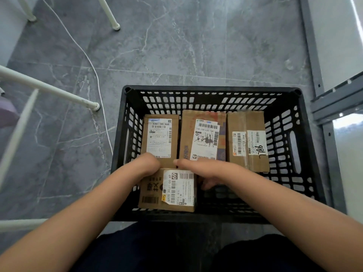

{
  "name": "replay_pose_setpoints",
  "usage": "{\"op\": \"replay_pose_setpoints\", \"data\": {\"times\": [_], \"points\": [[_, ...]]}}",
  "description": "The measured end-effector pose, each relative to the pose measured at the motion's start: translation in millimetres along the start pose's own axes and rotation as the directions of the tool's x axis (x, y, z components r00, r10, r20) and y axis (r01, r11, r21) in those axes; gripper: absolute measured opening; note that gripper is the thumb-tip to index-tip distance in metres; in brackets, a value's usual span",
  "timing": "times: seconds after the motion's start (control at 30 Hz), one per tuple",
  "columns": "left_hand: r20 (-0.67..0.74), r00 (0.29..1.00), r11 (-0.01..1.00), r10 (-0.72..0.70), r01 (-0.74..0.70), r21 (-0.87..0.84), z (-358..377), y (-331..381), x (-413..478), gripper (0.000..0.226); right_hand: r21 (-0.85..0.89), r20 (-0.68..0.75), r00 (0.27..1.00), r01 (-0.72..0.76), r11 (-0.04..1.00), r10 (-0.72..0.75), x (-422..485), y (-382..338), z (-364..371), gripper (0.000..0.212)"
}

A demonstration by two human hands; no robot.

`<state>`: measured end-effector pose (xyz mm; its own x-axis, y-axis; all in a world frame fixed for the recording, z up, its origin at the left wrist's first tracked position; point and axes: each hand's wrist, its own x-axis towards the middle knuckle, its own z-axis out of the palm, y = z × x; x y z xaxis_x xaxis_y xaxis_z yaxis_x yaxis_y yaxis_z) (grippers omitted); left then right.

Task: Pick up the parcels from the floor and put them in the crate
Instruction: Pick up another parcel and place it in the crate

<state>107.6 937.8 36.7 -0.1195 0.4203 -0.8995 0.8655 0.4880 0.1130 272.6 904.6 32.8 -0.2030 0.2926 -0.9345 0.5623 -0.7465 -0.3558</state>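
A black crate (290,146) is seen standing on the grey marbled floor (176,46), and three parcels are laid side by side along its far wall: a left box (160,140), a middle box (204,138) and a right box (247,142), each lying flat with its label up, the middle one touching the right one. A fourth box (169,190) is held in the near left part of the crate, label up, just in front of the left and middle boxes. Its far left corner is gripped by the left hand (146,165), fingers curled over the edge. The right hand (202,169) is laid across its far right corner, fingers wrapped down the side. Whether the box rests on the crate bottom cannot be told. White table legs (49,88) and a white cable (86,57) are seen to the left, a grey metal frame (318,65) to the right.
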Motion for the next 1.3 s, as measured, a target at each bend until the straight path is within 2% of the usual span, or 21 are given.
{"op": "replay_pose_setpoints", "data": {"times": [0.03, 0.1, 0.2, 0.3, 0.43, 0.53, 0.6, 0.7, 0.77, 0.9, 1.03, 1.17, 1.23, 1.3], "points": [[0.002, 1.0, 1.0, 0.004, -0.004, 0.023, 0.1, 2.3, -4.4, 0.034, 0.092, 0.059, 0.998, -0.036, 0.995, 0.031, 1.7, 1.6, 0.8, 0.087], [0.04, 0.999, 0.999, 0.033, -0.033, 0.014, 0.4, 4.9, -13.9, 0.039, 0.168, 0.025, 1.0, 0.006, 0.986, -0.011, 6.2, 7.2, 8.7, 0.087], [0.14, 0.988, 0.996, 0.057, -0.047, -0.075, -0.7, 2.7, -21.0, 0.058, 0.278, -0.1, 0.985, 0.165, 0.946, -0.142, 12.9, 16.1, 15.7, 0.062], [0.172, 0.985, 1.0, 0.025, -0.025, -0.005, -1.0, 4.2, -16.3, 0.062, 0.326, -0.113, 0.98, 0.193, 0.925, -0.165, 9.4, 18.5, 15.7, 0.039], [0.181, 0.983, 0.998, -0.027, 0.015, 0.064, 0.8, 9.5, -13.9, 0.056, 0.426, -0.125, 0.977, 0.211, 0.88, -0.173, 10.1, 24.1, 18.7, 0.039], [0.19, 0.98, 0.996, -0.055, 0.042, 0.073, 4.1, 11.7, -14.5, 0.056, 0.549, -0.173, 0.979, 0.19, 0.814, -0.113, 10.9, 25.3, 20.7, 0.048], [0.165, 0.983, 0.993, -0.078, 0.061, 0.105, 5.4, 14.9, -14.2, 0.058, 0.512, -0.199, 0.977, 0.171, 0.842, -0.078, 12.0, 21.6, 21.1, 0.042], [0.17, 0.98, 0.987, -0.103, 0.08, 0.138, 6.5, 18.3, -14.6, 0.058, 0.346, -0.218, 0.976, 0.092, 0.934, -0.015, 12.4, 14.0, 21.6, 0.043], [0.18, 0.979, 0.987, -0.09, 0.064, 0.146, 7.1, 16.6, -14.1, 0.057, 0.286, -0.194, 0.981, 0.08, 0.955, -0.024, 9.8, 10.3, 22.8, 0.038], [0.16, 0.987, 0.98, -0.017, -0.015, 0.198, 11.0, 12.0, -11.1, 0.054, 0.238, -0.164, 0.985, 0.087, 0.967, -0.049, 7.7, 7.6, 22.2, 0.042], [0.086, 0.996, 0.951, 0.004, -0.03, 0.308, 17.9, 13.6, -7.8, 0.058, 0.049, -0.274, 0.956, 0.117, 0.992, -0.1, 17.8, 8.9, 30.6, 0.045], [-0.05, 0.994, 0.881, 0.094, -0.06, 0.47, 23.5, 6.7, 0.7, 0.062, 0.02, -0.445, 0.888, 0.136, 0.991, -0.112, 21.3, 17.1, 34.6, 0.041], [-0.142, 0.977, 0.841, 0.156, -0.057, 0.537, 22.9, 0.3, 5.0, 0.065, 0.014, -0.443, 0.89, 0.121, 0.993, -0.103, 18.0, 18.4, 30.4, 0.047], [-0.204, 0.955, 0.796, 0.214, -0.049, 0.603, 21.8, -5.5, 10.2, 0.063, 0.015, -0.339, 0.935, 0.121, 0.992, -0.109, 10.8, 20.1, 22.6, 0.053]]}}
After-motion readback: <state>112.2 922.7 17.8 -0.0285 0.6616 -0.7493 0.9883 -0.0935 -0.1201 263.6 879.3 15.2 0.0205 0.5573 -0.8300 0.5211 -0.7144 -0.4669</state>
